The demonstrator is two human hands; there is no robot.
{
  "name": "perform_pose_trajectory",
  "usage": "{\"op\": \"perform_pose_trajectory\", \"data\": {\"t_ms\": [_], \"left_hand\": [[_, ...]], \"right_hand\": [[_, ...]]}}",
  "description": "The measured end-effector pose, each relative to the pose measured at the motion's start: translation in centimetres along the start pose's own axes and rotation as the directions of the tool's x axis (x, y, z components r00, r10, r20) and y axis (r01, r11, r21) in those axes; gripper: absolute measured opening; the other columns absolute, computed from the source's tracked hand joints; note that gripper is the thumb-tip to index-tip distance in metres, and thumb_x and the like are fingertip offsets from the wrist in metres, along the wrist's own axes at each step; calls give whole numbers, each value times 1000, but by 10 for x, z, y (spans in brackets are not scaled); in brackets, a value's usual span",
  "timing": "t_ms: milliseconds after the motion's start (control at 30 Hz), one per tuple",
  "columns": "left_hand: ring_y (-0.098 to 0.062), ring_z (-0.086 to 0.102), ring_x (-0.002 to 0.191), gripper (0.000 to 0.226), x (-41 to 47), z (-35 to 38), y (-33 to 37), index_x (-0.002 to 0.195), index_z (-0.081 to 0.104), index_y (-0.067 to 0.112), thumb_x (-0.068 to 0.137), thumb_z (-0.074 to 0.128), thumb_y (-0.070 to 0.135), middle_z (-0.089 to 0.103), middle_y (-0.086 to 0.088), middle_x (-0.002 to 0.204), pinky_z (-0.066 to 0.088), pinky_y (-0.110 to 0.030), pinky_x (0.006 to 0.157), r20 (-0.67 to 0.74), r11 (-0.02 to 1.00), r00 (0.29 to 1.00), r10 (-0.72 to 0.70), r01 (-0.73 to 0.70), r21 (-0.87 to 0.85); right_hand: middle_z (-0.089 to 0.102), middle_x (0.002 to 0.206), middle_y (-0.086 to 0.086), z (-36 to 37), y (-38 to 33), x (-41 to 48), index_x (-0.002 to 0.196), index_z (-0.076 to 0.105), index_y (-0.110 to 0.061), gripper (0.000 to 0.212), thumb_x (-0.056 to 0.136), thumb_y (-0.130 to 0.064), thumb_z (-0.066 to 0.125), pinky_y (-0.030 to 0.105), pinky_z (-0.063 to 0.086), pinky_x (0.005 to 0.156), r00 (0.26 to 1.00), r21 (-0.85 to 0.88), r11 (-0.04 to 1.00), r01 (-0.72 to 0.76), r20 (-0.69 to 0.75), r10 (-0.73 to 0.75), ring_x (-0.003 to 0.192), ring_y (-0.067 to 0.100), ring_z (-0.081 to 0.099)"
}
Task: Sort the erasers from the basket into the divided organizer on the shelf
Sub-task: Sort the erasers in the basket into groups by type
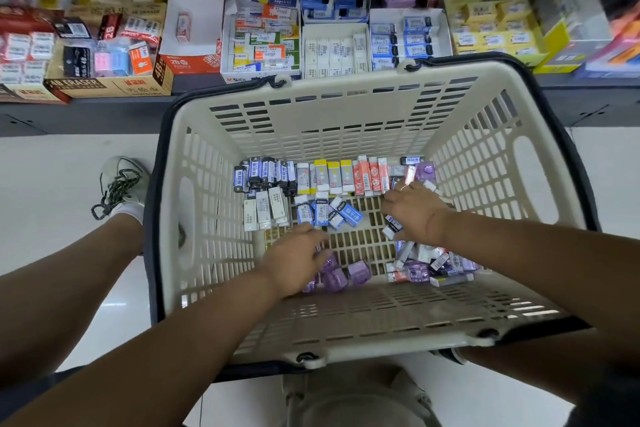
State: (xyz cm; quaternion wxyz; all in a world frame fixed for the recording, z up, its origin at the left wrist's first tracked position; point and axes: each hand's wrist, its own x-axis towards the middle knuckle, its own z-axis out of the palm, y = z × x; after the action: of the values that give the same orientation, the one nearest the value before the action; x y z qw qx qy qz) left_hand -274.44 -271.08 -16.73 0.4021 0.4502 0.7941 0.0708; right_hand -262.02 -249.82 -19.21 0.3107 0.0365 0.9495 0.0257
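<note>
Where the erasers (332, 180) lie, on the slotted floor of the cream basket (311, 104), they form a standing row along the far wall: dark blue, white and yellow, then orange sleeves. More white and blue ones lie just in front of the row. Loose purple erasers (359, 270) and mixed pieces sit near the front and right.

The left hand (298, 260) is palm down over the purple erasers with its fingers bent. Motion blur hides whether it grips anything. The right hand (415, 211) is palm down near the orange sleeves, and a dark-and-white eraser (391, 227) shows at its thumb side. Whether the hand holds it cannot be told.

Beyond the basket, the divided organizer (381, 15) sits on the dark shelf (104, 111), with packaged erasers filling its compartments. Cardboard eraser boxes (104, 87) stand to its left. A laced shoe (121, 184) rests on the pale floor (52, 184) beside the basket.
</note>
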Motion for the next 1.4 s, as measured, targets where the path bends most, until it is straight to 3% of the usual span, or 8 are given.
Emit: {"op": "perform_pose_trajectory", "data": {"t_ms": [100, 233, 467, 667, 833, 1033, 1167, 1400], "left_hand": [[-17, 57, 103, 43, 2, -9, 10, 138, 43, 15, 99, 47, 31, 42, -2, 137, 36, -22, 87, -141, 946, 960, -244, 203, -253], [-9, 51, 67, 25, 8, -6, 14, 118, 48, 10, 98, 50, 26, 57, -1, 99, 38, -15, 54, 34, 755, 912, -408, 358, -550], [-14, 62, 75, 33, 18, -9, 21, 126, 40, 19, 96, 55, 20, 57, 1, 98, 53, -26, 66, 169, 495, 891, -422, 383, -780], [-14, 58, 71, 33, 24, -5, 22, 125, 41, 19, 95, 55, 14, 56, 3, 90, 53, -27, 65, 112, 596, 924, -365, 324, -735], [-18, 58, 75, 38, 24, -6, 18, 130, 40, 20, 96, 54, 14, 56, 3, 87, 54, -37, 77, 114, 663, 936, -334, 320, -677], [-5, 49, 64, 53, 18, -7, 9, 145, 31, 9, 98, 51, 24, 41, -8, 141, 39, -12, 48, 21, 831, 931, -364, 334, -445], [-22, 62, 82, 27, 15, -2, 15, 115, 56, 8, 98, 49, 29, 61, -11, 111, 50, -34, 72, 58, 912, 960, -274, 278, -303], [-20, 55, 92, 18, 25, 10, 49, 102, 58, 16, 98, 50, 32, 62, -9, 109, 41, -28, 80, 234, 910, 963, -131, 210, -357]], "right_hand": [[48, 132, 2, 3, -20, -1, 134, 45, -19, 45, 93, -35, 53, 32, 36, 99, 988, 343, 935, -85, -95, 125, 121, 21, 46], [51, 124, 7, 2, -47, 12, 129, 49, -14, 41, 89, -19, 58, 28, 42, 94, 956, 793, 578, -193, 21, 292, 113, 22, 51], [68, 108, 2, -2, -72, 33, 120, 61, -16, 34, 86, -19, 63, 36, 51, 90, 949, 934, 225, -279, 231, 215, 98, 19, 64], [67, 90, 2, -10, -74, 38, 114, 61, -14, 30, 84, -18, 64, 30, 52, 74, 947, 963, 123, -240, 205, 245, 84, 18, 64], [61, 102, -4, -12, -59, 28, 123, 56, -17, 39, 86, -16, 66, 31, 47, 94, 980, 949, 256, -182, 154, 125, 100, 17, 60], [48, 135, 0, -1, 8, 0, 130, 52, -20, 53, 82, -31, 71, 30, 35, 104, 988, 523, 838, -154, 102, 118, 124, 19, 45], [44, 136, 1, 5, 11, 3, 134, 47, -20, 56, 84, -32, 69, 33, 30, 104, 995, 312, 947, -69, 96, 40, 123, 22, 43], [47, 124, 4, 2, 6, 8, 115, 62, -15, 35, 85, -31, 67, 36, 42, 92, 993, 88, 996, -29, 114, 19, 112, 23, 46]]}}
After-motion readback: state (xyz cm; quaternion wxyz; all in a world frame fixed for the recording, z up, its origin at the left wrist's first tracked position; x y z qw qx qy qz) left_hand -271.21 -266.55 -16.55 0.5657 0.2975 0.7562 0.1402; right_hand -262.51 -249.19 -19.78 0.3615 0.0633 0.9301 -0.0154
